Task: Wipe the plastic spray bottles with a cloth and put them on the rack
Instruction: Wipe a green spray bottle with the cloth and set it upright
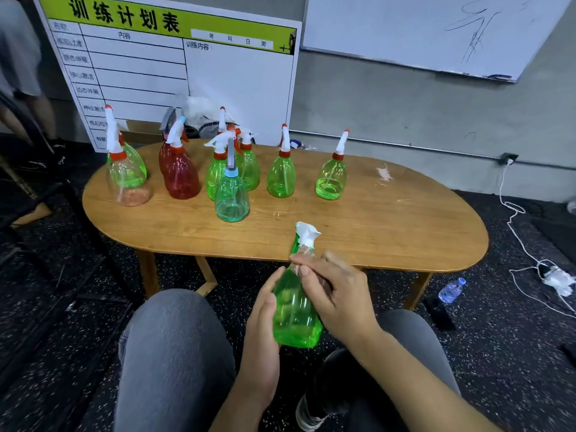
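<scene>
While both hands hold it, green bottle (pixel 296 310) looks translucent, white-nozzled.

Even indoor light, soft shadows; wide-angle bend at edges, bg slightly soft.

You are sitting in what looks like a gym or training room, not a home. The floor (pixel 467 353) is black speckled rubber matting, and a board (pixel 174 63) leaning on the grey wall (pixel 389 110) carries a green header with a training-schedule grid in Chinese, next to a whiteboard (pixel 420 29) with scribbles. A low wooden oval counter (pixel 374 219) stands in front of you, a white cable (pixel 514 232) trails from a wall socket (pixel 508 158) across the floor, and a water bottle (pixel 452 289) lies on the matting.
</scene>
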`<state>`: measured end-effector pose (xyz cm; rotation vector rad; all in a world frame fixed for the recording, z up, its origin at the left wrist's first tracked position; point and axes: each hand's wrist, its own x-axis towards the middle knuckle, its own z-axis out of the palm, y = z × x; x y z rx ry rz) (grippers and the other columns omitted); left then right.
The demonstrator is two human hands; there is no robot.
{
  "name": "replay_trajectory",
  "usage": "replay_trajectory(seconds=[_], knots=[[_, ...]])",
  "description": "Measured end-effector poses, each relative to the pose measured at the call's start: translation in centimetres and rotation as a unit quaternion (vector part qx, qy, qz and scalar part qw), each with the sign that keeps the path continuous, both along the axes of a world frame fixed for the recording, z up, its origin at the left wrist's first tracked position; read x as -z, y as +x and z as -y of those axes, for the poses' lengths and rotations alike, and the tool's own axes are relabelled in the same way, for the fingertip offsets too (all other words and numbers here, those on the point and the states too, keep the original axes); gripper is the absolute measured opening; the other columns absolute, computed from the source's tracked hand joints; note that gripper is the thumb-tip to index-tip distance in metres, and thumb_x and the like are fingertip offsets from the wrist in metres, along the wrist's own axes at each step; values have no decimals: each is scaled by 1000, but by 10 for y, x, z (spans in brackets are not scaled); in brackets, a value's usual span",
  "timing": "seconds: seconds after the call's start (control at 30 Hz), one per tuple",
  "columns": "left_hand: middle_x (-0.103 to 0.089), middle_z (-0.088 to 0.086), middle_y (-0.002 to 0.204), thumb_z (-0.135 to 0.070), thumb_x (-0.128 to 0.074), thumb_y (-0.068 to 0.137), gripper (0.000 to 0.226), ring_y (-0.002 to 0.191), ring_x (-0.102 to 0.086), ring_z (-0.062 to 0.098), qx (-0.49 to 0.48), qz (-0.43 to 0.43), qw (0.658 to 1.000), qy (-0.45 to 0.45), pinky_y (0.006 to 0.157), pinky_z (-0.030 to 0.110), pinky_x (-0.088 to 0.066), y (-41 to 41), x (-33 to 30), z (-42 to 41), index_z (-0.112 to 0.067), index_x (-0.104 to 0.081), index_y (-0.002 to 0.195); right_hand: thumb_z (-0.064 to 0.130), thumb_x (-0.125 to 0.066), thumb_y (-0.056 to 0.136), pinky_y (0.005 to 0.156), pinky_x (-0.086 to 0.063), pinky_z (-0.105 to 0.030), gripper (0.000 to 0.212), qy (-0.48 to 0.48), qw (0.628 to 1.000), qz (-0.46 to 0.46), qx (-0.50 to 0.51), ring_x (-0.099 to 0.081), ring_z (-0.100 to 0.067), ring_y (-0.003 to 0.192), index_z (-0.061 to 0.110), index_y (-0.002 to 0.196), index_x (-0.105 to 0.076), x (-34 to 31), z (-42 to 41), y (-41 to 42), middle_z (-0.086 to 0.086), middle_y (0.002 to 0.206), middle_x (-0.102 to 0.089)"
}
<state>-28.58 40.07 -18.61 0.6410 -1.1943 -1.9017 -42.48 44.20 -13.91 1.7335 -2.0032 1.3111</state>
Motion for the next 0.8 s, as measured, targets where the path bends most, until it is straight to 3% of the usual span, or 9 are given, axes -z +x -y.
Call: replay_trajectory(seconds=[0.07,0.17,0.3,0.37,0.5,0.57,0.63,0.73,0.8], knots=[[-70,1,140,-37,-38,105,48,131,-66,23,1,-12,1000,13,104,44,-51,1,-2,1,-26,-54,149,33,-60,103,51,-43,-22,28,-6,999,-15,-30,-46,-4,61,25,123,-77,4,-10,12,11,81,-46],[-73,9,135,-39,-38,101,52,126,-69,28,5,-31,999,34,105,45,-54,2,-3,1,-27,-53,149,23,-68,99,68,-41,-11,25,-10,986,-116,-116,-50,-3,73,21,122,-78,17,-31,24,11,95,-49],[-72,13,134,-38,-40,100,51,122,-71,32,9,-51,997,50,98,40,-57,4,-8,-1,-26,-57,147,22,-76,94,56,-54,-29,28,-9,962,-228,-153,-57,-15,70,22,122,-78,32,-45,25,1,86,-59],[-73,13,133,-37,-41,100,51,121,-71,30,19,-52,998,42,94,34,-60,3,-9,-1,-25,-56,148,24,-75,95,57,-53,-27,26,-16,962,-232,-143,-56,-13,71,23,120,-79,28,-43,22,3,88,-55],[-70,12,140,-48,-46,105,53,129,-67,25,10,-38,999,4,96,30,-58,4,-6,0,-20,-55,149,31,-62,103,61,-44,-18,25,-31,980,-178,-89,-51,-6,70,23,119,-80,7,-23,10,9,90,-49],[-64,8,148,-68,-58,97,74,137,-62,26,-1,-18,1000,-16,103,36,-57,4,-6,-1,-20,-51,153,32,-61,104,56,-45,-19,26,-27,991,-122,-55,-47,-3,66,23,118,-80,-3,-10,2,10,84,-49],[-62,7,151,-75,-73,82,94,139,-60,29,2,-13,1000,-23,107,44,-54,4,-4,-1,-22,-49,155,33,-60,103,51,-45,-25,27,-10,995,-89,-50,-46,-4,63,25,120,-79,-8,-1,-5,14,80,-45],[-63,3,149,-65,-90,70,101,138,-61,27,10,-19,999,-34,109,53,-50,4,0,0,-29,-49,154,33,-60,104,51,-45,-31,28,1,997,-35,-73,-46,-5,63,26,124,-77,-7,3,-8,18,78,-43],[-65,2,146,-51,-91,74,91,135,-62,26,15,-29,999,-35,110,54,-50,3,1,-1,-34,-50,153,32,-59,104,51,-43,-31,29,-22,997,29,-72,-47,-6,63,23,125,-77,-6,2,-9,19,77,-48]])
